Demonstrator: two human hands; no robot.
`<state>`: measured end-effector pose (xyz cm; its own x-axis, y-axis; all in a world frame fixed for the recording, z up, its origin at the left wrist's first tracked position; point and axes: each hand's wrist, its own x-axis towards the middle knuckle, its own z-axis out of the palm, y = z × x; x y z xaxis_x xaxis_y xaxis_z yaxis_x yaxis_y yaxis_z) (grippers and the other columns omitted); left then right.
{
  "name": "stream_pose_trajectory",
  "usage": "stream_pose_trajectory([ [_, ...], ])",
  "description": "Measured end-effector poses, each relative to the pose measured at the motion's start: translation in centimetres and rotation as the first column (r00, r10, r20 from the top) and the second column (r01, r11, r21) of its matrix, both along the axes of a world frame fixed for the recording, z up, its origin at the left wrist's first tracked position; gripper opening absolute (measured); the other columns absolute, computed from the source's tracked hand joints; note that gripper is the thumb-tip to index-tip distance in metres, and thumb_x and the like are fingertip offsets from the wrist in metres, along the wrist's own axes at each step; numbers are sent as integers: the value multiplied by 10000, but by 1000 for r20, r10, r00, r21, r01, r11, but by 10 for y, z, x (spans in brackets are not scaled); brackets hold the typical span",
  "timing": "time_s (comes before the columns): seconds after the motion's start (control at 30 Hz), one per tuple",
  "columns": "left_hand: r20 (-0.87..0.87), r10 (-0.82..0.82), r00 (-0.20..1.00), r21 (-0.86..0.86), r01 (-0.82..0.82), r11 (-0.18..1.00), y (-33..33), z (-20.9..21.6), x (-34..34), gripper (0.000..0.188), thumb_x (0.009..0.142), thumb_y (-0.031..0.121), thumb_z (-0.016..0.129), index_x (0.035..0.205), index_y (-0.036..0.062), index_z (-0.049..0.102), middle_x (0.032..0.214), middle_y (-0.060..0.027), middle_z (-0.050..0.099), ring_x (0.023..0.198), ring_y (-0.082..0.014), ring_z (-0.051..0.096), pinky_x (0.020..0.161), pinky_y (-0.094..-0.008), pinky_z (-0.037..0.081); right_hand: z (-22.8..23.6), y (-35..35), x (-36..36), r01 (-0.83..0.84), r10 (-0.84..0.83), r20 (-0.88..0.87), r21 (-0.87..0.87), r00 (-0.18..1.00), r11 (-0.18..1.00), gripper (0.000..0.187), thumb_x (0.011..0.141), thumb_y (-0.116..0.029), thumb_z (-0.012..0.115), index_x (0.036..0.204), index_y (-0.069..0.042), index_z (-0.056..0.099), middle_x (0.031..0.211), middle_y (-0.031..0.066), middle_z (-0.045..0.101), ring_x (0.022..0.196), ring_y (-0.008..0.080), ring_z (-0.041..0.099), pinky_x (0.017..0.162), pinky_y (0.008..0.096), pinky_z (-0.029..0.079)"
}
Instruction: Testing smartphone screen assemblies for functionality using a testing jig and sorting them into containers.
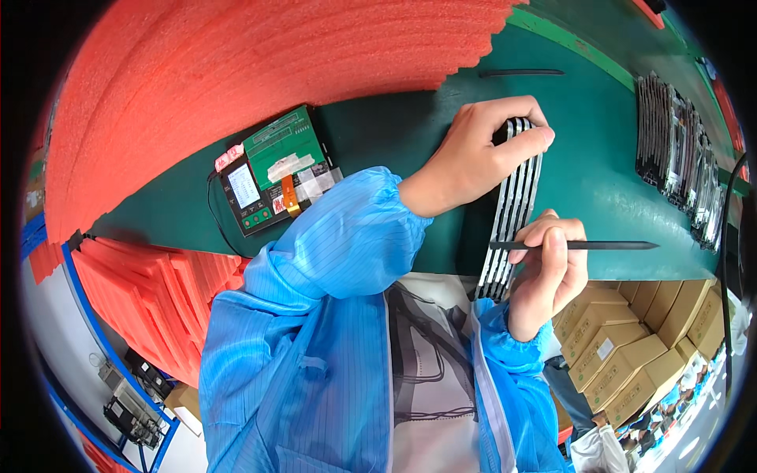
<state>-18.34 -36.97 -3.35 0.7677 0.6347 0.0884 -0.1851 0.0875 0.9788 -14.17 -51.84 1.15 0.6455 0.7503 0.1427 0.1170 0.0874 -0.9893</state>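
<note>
My left hand is closed around the far end of a stack of thin dark panels with silvery edges, standing side by side on the bench. They look like display panels, but I cannot be sure. Between the thumb and fingers of my right hand is a slim black pry stick, its pointed end toward the right. The blunt end of the stick lies over the panel edges near the stack's closer half; whether it touches them I cannot tell.
A tester with a screen and green circuit board sits left on the green bench. Red foam sheets cover the far left. Another black stick lies farther back. Many similar panels stand at right; cardboard boxes are below.
</note>
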Motion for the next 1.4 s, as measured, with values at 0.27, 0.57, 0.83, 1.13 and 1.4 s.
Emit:
stream_pose_trajectory([
  [0.27, -5, -23, 1000, 31, 23, 999, 2, -1, -1, 203, 949, 196, 561, 862, 17, 601, 769, -22, 607, 741, -77, 547, 676, -241, 431, -4, -13, 14, -121, 122, -68, 21, 990, 992, 212, 1032, -126, 434, 906, 4, 544, 771, 104, 607, 616, 113, 505, 540, 230, 380],
  [0.57, -1, -106, 994, -193, 103, 976, 9, 0, -4, 215, 910, 221, 616, 837, 20, 621, 745, -22, 606, 706, -85, 548, 644, -257, 422, -8, -24, 24, 177, -176, -442, -38, 880, 983, 260, 1046, -183, 419, 1050, 25, 576, 841, 145, 638, 651, 163, 559, 550, 251, 434],
  [0.83, -42, -158, 987, 40, 160, 986, 8, 3, -7, 185, 901, 213, 640, 929, 31, 618, 848, -26, 612, 746, -87, 591, 668, -230, 460, -21, -46, 13, 191, -184, -108, 56, 977, 980, 348, 1030, -275, 464, 1184, 29, 534, 1053, 206, 643, 882, 246, 633, 745, 327, 512],
  [1.13, 3, -113, 994, -15, 113, 993, 7, -1, -3, 175, 858, 202, 704, 907, 47, 640, 767, -5, 622, 723, -69, 588, 647, -234, 435, -34, -67, -3, -245, 269, 125, -177, 955, 953, 855, 820, -373, 782, 1431, 47, 356, 1456, 267, 416, 1334, 340, 452, 1090, 429, 371],
  [1.4, 22, -108, 994, -31, 109, 994, 7, 8, -3, 161, 869, 187, 692, 913, 41, 641, 785, -1, 625, 753, -65, 585, 669, -232, 439, -26, -60, -7, -164, 163, -57, -24, 985, 986, 728, 832, -269, 769, 1386, 62, 432, 1377, 289, 513, 1276, 366, 525, 1053, 418, 420],
])
